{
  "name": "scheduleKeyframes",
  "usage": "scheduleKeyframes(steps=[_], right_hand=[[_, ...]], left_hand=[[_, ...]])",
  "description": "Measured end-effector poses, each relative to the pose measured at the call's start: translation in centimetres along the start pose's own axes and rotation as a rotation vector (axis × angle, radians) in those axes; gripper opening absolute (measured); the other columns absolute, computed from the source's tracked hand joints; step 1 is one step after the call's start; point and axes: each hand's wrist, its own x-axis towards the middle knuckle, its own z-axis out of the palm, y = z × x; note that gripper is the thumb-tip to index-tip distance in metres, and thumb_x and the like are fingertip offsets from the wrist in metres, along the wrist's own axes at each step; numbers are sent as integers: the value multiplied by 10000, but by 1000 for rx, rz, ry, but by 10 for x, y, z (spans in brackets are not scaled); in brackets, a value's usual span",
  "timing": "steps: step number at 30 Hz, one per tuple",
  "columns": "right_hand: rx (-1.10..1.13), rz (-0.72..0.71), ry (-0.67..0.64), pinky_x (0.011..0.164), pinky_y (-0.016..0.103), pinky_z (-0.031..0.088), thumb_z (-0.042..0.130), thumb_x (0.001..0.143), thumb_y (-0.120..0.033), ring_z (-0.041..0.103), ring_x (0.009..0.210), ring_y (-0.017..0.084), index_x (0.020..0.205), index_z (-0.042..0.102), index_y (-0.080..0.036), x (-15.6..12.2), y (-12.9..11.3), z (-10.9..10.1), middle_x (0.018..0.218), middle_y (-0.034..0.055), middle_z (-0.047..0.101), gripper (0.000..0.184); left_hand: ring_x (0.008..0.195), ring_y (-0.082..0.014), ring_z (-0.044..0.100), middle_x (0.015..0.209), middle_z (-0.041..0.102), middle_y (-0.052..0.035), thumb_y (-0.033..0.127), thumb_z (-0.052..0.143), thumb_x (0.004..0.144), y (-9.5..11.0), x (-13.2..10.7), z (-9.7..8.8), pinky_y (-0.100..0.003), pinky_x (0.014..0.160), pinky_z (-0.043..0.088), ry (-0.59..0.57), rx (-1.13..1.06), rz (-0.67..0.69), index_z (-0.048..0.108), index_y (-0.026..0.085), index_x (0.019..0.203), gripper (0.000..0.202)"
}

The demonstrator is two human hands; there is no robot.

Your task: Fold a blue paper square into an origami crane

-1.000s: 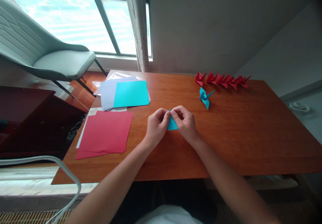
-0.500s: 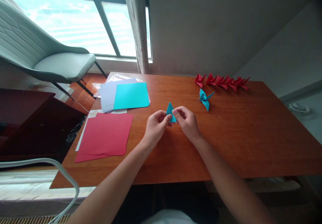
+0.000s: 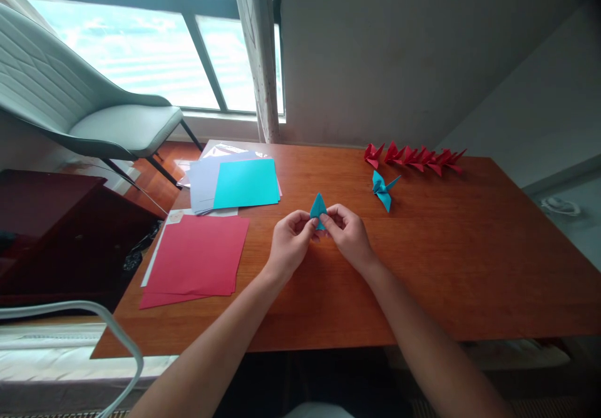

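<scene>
A small folded piece of blue paper [image 3: 318, 206], pointed at the top, is held upright just above the middle of the table. My left hand [image 3: 292, 238] pinches its lower left side, thumb in front. On the lower right side, my right hand [image 3: 346, 233] grips it the same way, and the thumbs nearly meet at its front. Fingers behind the paper are partly hidden. Beyond my right hand a finished blue paper crane [image 3: 384, 190] rests on the table, with a row of several red paper cranes [image 3: 417, 157] farther back.
Red paper sheets [image 3: 197, 255] lie at the table's left. Behind them are blue sheets [image 3: 247, 183] on top of pale lilac sheets [image 3: 201, 183]. The wooden table [image 3: 469, 249] reaches the wall. A grey chair [image 3: 126, 127] stands by the window, and a white curved tube [image 3: 107, 318] is at lower left.
My right thumb has slid down from the middle of the folded blue paper to its lower part, uncovering more of its front. The whole view has shifted slightly.
</scene>
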Motion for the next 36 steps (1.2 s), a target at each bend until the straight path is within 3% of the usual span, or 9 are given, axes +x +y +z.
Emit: scheduleKeyframes(steps=[7, 14, 23, 36], right_hand=[[-43, -59, 36, 567, 274, 469, 648, 886, -514, 587, 608, 160, 825, 637, -212, -1, 0, 1, 690, 5, 648, 309], [50, -9, 83, 566, 259, 462, 655, 883, -500, 581, 615, 149, 891, 635, -207, 2, 0, 0, 709, -8, 639, 294], [-161, -73, 118, 630, 282, 467, 617, 907, -452, 608, 675, 173, 918, 676, -201, 3, 3, -3, 744, 17, 673, 258], [-309, -152, 158, 583, 267, 451, 631, 892, -360, 593, 588, 152, 944, 669, -197, 2, -1, -1, 673, -7, 657, 175]], left_hand=[[612, -132, 652, 696, 712, -20, 403, 771, 796, 2, 1, 0, -236, 593, 498, -6, 5, 18, 665, 158, 827, 269], [654, -134, 639, 759, 726, -44, 485, 679, 876, 5, 0, -2, -219, 591, 443, -57, 22, -10, 658, 155, 839, 333], [726, -157, 669, 852, 742, -59, 468, 664, 889, 4, 2, -5, -225, 631, 453, -26, 64, 26, 678, 150, 899, 318], [836, -196, 706, 903, 757, -62, 349, 670, 889, -6, 3, -7, -260, 732, 530, -11, 244, 209, 715, 168, 978, 206]])
